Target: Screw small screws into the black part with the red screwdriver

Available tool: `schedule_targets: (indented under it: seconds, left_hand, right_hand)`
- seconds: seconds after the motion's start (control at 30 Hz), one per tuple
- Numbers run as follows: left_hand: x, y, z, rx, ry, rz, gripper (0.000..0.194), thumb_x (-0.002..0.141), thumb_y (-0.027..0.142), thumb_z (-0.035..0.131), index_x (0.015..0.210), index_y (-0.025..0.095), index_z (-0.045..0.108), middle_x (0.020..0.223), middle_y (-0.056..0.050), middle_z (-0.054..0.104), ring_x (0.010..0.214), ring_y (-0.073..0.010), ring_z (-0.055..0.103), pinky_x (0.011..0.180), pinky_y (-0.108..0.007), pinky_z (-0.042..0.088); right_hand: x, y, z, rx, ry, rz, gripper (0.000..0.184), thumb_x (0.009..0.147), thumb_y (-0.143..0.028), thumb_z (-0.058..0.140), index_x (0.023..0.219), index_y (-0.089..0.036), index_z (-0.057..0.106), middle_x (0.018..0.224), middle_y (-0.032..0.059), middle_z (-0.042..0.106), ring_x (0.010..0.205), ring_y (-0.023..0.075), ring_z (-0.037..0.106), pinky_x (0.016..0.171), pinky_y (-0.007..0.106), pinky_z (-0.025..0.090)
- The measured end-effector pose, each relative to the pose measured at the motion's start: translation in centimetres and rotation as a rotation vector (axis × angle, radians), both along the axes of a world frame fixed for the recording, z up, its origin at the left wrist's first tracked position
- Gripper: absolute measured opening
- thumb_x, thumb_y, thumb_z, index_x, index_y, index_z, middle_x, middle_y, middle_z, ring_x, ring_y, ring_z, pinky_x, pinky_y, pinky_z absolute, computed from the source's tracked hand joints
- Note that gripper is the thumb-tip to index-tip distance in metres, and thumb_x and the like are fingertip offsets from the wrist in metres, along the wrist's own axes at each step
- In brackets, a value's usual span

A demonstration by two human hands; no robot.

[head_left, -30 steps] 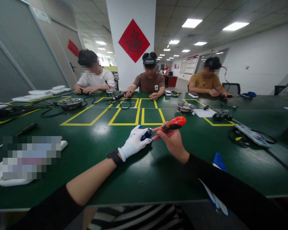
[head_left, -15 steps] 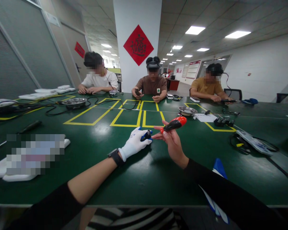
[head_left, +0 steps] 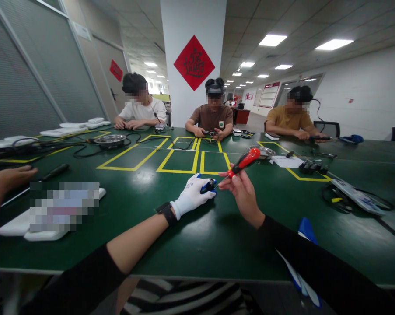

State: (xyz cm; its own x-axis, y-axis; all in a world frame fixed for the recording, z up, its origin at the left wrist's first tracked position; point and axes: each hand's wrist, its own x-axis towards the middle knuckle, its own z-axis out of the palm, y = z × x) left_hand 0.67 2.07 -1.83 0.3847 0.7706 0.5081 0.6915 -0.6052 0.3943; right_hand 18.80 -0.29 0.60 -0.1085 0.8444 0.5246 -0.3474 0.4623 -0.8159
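My left hand [head_left: 192, 195], in a white glove with blue fingertips, is closed around a small black part [head_left: 207, 187] with a metal piece on top. Its kind is not clear from here. My bare right hand [head_left: 241, 192] grips a red and black screwdriver [head_left: 245, 162], handle tilted up to the right. The thin shaft points down-left at the black part; whether its tip touches cannot be made out. Beside my right forearm lies a blue and white glove [head_left: 307, 232], partly hidden by the sleeve and hanging over the table edge.
On the left are white boxes [head_left: 16, 224], a long black-handled tool [head_left: 54, 172] and another person's hand [head_left: 12, 181]. A metal bowl [head_left: 110, 140], yellow tape outlines and cables lie farther back. Right of me are black parts [head_left: 313, 167] and a white power strip [head_left: 356, 197]. Three people sit opposite.
The screwdriver has turned steeper, its shaft now visible toward the black part, and my right fingers have closed more around it. Another person's hand has appeared at left. The view has shifted slightly.
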Motion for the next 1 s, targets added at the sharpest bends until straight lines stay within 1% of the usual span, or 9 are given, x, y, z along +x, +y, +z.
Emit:
schedule_targets:
  seconds: [0.07,0.2,0.3,0.37,0.43,0.53,0.67,0.83,1.0]
  left_hand:
    - [0.02,-0.05,0.08,-0.003,-0.003,0.006,0.028,0.081,0.044,0.056,0.099,0.024,0.065,0.102,-0.002,0.071,0.104,-0.0224,0.060,0.114,-0.043,0.025]
    - [0.01,-0.04,0.18,-0.016,0.000,0.004,0.032,0.080,0.044,0.057,0.104,0.024,0.065,0.104,-0.002,0.071,0.107,-0.0231,0.059,0.114,-0.045,0.025]
    - [-0.04,0.08,0.16,-0.013,-0.007,-0.001,0.036,0.078,0.044,0.058,0.107,0.024,0.065,0.107,-0.001,0.070,0.107,-0.0228,0.059,0.114,-0.044,0.025]
    - [-0.09,0.19,0.09,-0.010,-0.013,-0.004,0.038,0.078,0.045,0.058,0.108,0.023,0.064,0.108,-0.002,0.070,0.107,-0.0229,0.059,0.114,-0.044,0.025]
    - [-0.13,0.29,0.01,-0.013,-0.007,-0.007,0.037,0.078,0.046,0.058,0.106,0.023,0.065,0.106,-0.002,0.070,0.104,-0.0230,0.060,0.113,-0.044,0.025]
    - [-0.17,0.37,-0.04,-0.011,0.009,-0.017,0.036,0.077,0.045,0.060,0.105,0.024,0.064,0.104,-0.002,0.070,0.102,-0.0233,0.061,0.113,-0.045,0.024]
    - [-0.13,0.30,0.14,-0.005,0.024,-0.039,0.037,0.075,0.043,0.063,0.107,0.025,0.063,0.103,-0.001,0.069,0.100,-0.0232,0.061,0.113,-0.045,0.023]
    - [-0.01,0.18,0.30,-0.008,0.044,-0.028,0.030,0.077,0.041,0.062,0.102,0.024,0.063,0.099,0.000,0.069,0.097,-0.0231,0.061,0.112,-0.045,0.024]
    - [0.11,0.00,0.25,-0.023,0.031,-0.006,0.034,0.079,0.045,0.059,0.105,0.024,0.063,0.105,-0.002,0.069,0.101,-0.0238,0.060,0.113,-0.044,0.023]
  right_hand:
    - [-0.05,0.04,0.00,0.005,-0.012,-0.010,0.030,0.091,-0.035,0.052,0.117,-0.021,0.050,0.104,0.0066,0.069,0.073,0.0138,0.068,0.069,0.031,0.057]
    - [0.05,0.02,-0.01,0.014,-0.050,-0.045,0.024,0.084,-0.033,0.063,0.098,-0.022,0.047,0.087,0.0021,0.072,0.057,0.0131,0.066,0.056,0.027,0.056]
    - [0.12,-0.16,0.00,0.033,-0.035,-0.059,0.029,0.080,-0.029,0.068,0.090,-0.023,0.042,0.079,-0.0006,0.072,0.052,0.0140,0.066,0.051,0.026,0.054]
    - [0.13,-0.30,0.00,0.039,-0.027,-0.030,0.028,0.082,-0.030,0.066,0.096,-0.023,0.042,0.082,-0.0002,0.072,0.054,0.0145,0.067,0.053,0.027,0.055]
    - [0.12,-0.40,-0.04,0.042,-0.044,0.015,0.026,0.086,-0.034,0.060,0.105,-0.023,0.045,0.088,0.0018,0.071,0.060,0.0142,0.067,0.059,0.029,0.056]
    - [0.17,-0.50,-0.17,0.072,-0.085,0.016,0.027,0.089,-0.036,0.055,0.111,-0.021,0.049,0.091,0.0031,0.068,0.065,0.0131,0.066,0.066,0.030,0.055]
    - [0.38,-0.60,-0.34,0.121,-0.144,-0.023,0.027,0.088,-0.033,0.058,0.111,-0.021,0.054,0.089,0.0026,0.067,0.068,0.0139,0.065,0.070,0.031,0.053]
    - [0.48,-0.69,-0.39,0.139,-0.196,0.001,0.026,0.087,-0.031,0.059,0.110,-0.022,0.056,0.091,0.0035,0.068,0.069,0.0146,0.064,0.071,0.033,0.053]
    - [0.45,-0.71,-0.42,0.134,-0.185,-0.034,0.026,0.087,-0.033,0.059,0.110,-0.022,0.056,0.090,0.0034,0.067,0.069,0.0148,0.063,0.071,0.033,0.053]
